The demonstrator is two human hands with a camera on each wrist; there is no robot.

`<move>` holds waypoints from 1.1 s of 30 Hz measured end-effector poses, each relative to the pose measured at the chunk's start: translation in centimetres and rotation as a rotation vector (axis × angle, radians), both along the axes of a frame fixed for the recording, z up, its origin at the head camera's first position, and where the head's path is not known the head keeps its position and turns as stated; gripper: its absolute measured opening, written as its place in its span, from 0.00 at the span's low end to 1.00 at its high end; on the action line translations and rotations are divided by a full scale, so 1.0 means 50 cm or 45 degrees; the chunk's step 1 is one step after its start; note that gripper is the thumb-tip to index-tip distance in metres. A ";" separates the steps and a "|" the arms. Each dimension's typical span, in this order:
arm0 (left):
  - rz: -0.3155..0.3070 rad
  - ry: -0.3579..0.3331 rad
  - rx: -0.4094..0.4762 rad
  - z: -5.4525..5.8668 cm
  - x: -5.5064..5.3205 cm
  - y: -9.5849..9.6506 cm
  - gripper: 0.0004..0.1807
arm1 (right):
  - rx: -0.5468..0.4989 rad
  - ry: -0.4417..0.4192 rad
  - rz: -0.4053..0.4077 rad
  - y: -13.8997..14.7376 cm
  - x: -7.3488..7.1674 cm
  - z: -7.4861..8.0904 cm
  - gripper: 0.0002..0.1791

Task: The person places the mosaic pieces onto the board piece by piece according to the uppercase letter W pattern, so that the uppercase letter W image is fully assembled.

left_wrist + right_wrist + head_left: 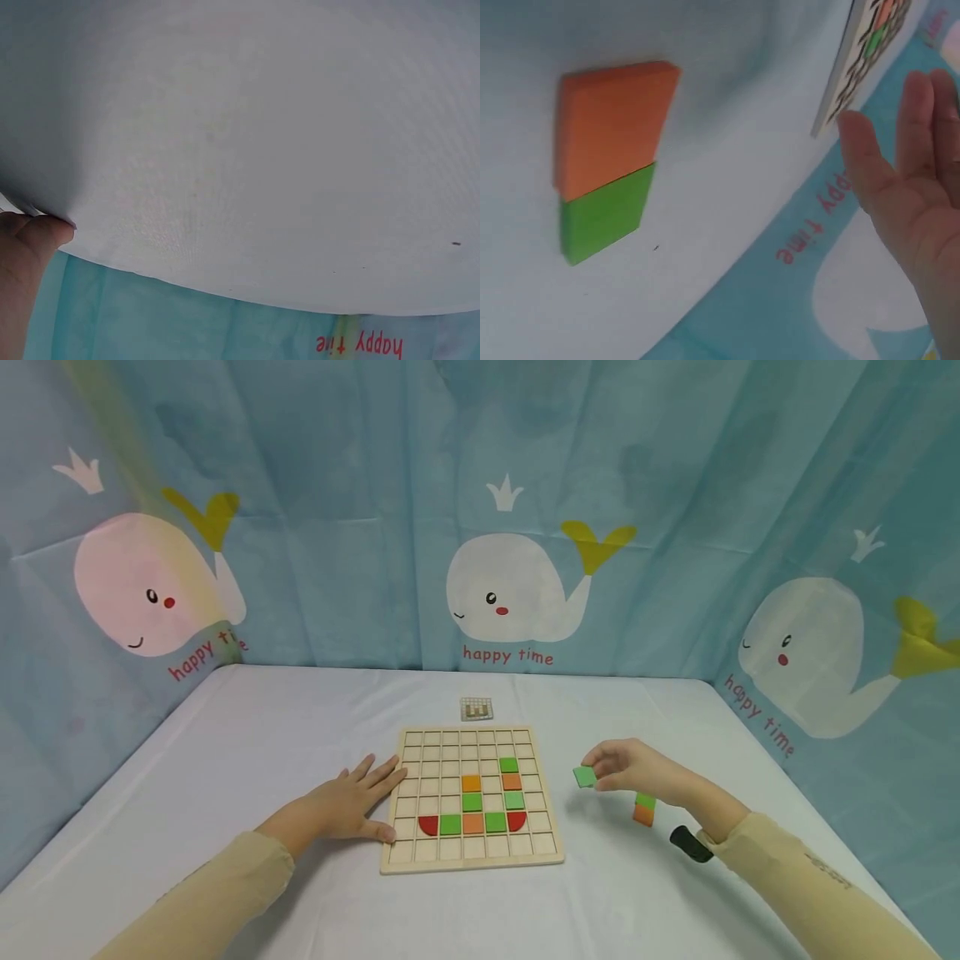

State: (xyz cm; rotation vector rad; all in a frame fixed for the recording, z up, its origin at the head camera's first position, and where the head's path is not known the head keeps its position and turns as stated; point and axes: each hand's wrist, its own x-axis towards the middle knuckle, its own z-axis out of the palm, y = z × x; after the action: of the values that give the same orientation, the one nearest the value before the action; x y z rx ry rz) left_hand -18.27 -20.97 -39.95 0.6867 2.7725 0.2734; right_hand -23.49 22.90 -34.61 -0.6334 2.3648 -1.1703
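A wooden grid board (431, 856) lies on the white table, with green, orange and red tiles in several of its cells. Spread fingers of my left hand (341, 804) rest on the board's left edge. To the right of the board, my right hand (636, 772) pinches a light green square tile (584, 777) above the table. An orange tile (615, 127) and a green tile (607, 214) lie edge to edge below that hand. In the right wrist view the held tile is not visible.
A small card with a grid pattern (476, 708) lies behind the board. Near the right sleeve is a dark cylindrical object (691, 844). A blue curtain (360, 568) printed with whales hangs around the table's back and sides.
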 end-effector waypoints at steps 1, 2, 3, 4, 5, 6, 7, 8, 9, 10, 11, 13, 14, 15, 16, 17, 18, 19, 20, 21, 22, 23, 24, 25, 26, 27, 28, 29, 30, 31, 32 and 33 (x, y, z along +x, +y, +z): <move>0.001 0.000 0.000 0.000 0.000 0.000 0.56 | -0.014 -0.012 0.004 -0.006 0.001 0.001 0.16; 0.002 -0.003 0.001 0.000 0.001 0.001 0.56 | -0.026 -0.024 0.011 -0.010 0.002 0.002 0.16; 0.003 -0.004 0.000 0.000 0.001 0.001 0.56 | -0.028 -0.034 0.011 -0.015 0.001 0.002 0.16; 0.002 -0.003 0.000 0.000 0.001 0.001 0.56 | -0.035 -0.050 0.012 -0.020 0.000 0.001 0.16; 0.003 -0.004 0.002 0.001 0.001 0.001 0.56 | -0.040 -0.061 0.013 -0.025 -0.001 0.001 0.17; 0.003 -0.005 0.006 0.000 0.001 0.001 0.56 | -0.046 -0.075 0.012 -0.030 -0.003 0.000 0.18; 0.003 -0.004 0.005 0.000 0.000 0.000 0.56 | -0.046 -0.083 0.011 -0.034 -0.005 -0.001 0.18; 0.002 -0.003 0.003 -0.001 -0.001 0.000 0.56 | -0.043 -0.088 0.009 -0.039 -0.006 -0.001 0.19; 0.002 -0.002 -0.005 -0.002 -0.001 -0.001 0.57 | -0.040 -0.089 0.008 -0.044 -0.008 -0.002 0.20; 0.000 0.000 -0.007 -0.002 -0.002 -0.001 0.57 | -0.037 -0.088 0.010 -0.049 -0.009 -0.002 0.20; -0.001 0.000 -0.008 -0.002 -0.002 -0.001 0.57 | -0.031 -0.084 0.014 -0.054 -0.010 -0.002 0.20; -0.005 0.002 -0.011 -0.002 -0.002 -0.001 0.57 | -0.013 -0.077 0.024 -0.066 -0.011 -0.002 0.20; -0.006 0.002 -0.009 -0.002 -0.002 -0.001 0.57 | -0.006 -0.078 0.030 -0.072 -0.011 -0.001 0.20; -0.005 0.002 -0.008 -0.001 -0.002 0.000 0.57 | -0.002 -0.081 0.038 -0.078 -0.011 0.000 0.20; -0.007 0.002 -0.001 -0.001 -0.001 0.000 0.57 | 0.003 -0.084 0.047 -0.084 -0.012 0.000 0.20; -0.007 0.002 0.001 0.000 -0.001 0.000 0.57 | 0.005 -0.089 0.061 -0.090 -0.012 0.001 0.20; -0.007 0.003 0.000 0.000 -0.001 0.000 0.56 | 0.002 -0.096 0.069 -0.096 -0.012 0.001 0.19; -0.007 0.004 -0.005 0.000 0.000 0.000 0.56 | -0.002 -0.103 0.079 -0.101 -0.013 0.002 0.19; -0.007 0.005 -0.007 0.000 0.000 0.000 0.56 | -0.006 -0.109 0.088 -0.105 -0.014 0.002 0.19; -0.006 0.005 -0.009 0.000 0.000 0.001 0.56 | -0.013 -0.114 0.097 -0.108 -0.015 0.001 0.19; -0.006 0.005 -0.008 0.000 0.000 0.001 0.56 | -0.019 -0.119 0.106 -0.112 -0.016 0.000 0.19; -0.005 0.002 -0.007 0.000 0.000 0.001 0.56 | -0.024 -0.121 0.114 -0.115 -0.017 -0.001 0.19; -0.004 0.001 -0.006 0.000 0.000 0.001 0.56 | -0.028 -0.122 0.120 -0.118 -0.018 -0.002 0.19; -0.002 0.000 -0.005 0.000 0.000 0.001 0.56 | -0.028 -0.121 0.130 -0.121 -0.020 -0.003 0.19; 0.000 -0.002 -0.003 0.000 0.000 0.001 0.56 | -0.028 -0.120 0.137 -0.125 -0.020 -0.005 0.19; 0.002 -0.002 -0.003 0.000 0.000 0.001 0.57 | -0.028 -0.119 0.141 -0.128 -0.021 -0.006 0.18; 0.003 -0.003 -0.004 0.000 0.000 0.001 0.57 | -0.023 -0.115 0.143 -0.132 -0.022 -0.007 0.18; 0.003 -0.003 -0.006 0.000 0.000 0.001 0.57 | -0.018 -0.111 0.142 -0.136 -0.023 -0.008 0.18; 0.003 -0.003 -0.008 -0.001 -0.001 0.000 0.57 | -0.014 -0.110 0.140 -0.140 -0.023 -0.009 0.18; 0.003 -0.004 -0.009 -0.001 -0.001 0.000 0.57 | -0.008 -0.107 0.137 -0.144 -0.023 -0.010 0.18; 0.005 -0.005 -0.008 -0.001 -0.001 0.000 0.57 | -0.003 -0.102 0.131 -0.148 -0.024 -0.009 0.18; 0.007 -0.008 -0.007 -0.001 -0.001 0.000 0.57 | 0.003 -0.095 0.126 -0.152 -0.024 -0.009 0.18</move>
State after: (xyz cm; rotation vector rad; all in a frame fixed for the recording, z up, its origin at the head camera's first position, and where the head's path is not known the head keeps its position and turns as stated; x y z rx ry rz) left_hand -18.33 -20.94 -39.99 0.6760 2.7686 0.2685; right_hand -24.68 15.28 -35.06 -0.6857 2.2459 -1.1285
